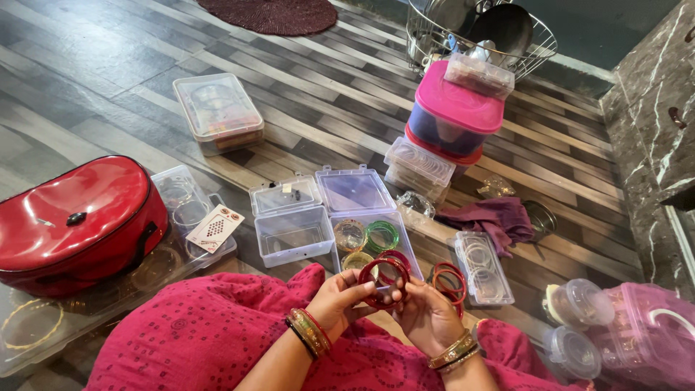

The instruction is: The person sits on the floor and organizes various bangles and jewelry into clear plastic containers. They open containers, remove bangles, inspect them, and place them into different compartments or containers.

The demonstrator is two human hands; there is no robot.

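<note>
My left hand (339, 298) and my right hand (427, 315) meet over my pink-clad lap, and together they hold a set of dark red bangles (382, 282) upright between the fingers. Just beyond them an open clear plastic box (373, 235) holds green, gold and red bangles. More red bangles (450, 281) lie on the floor to the right of my right hand. Both wrists wear gold and red bangles.
An empty open clear box (293, 233) sits left of the bangle box. A red case (76, 221) rests on clear trays at the left. Pink-lidded tubs (452, 116), a wire basket (478, 32), a maroon cloth (496, 217) and small round jars (579, 304) lie to the right.
</note>
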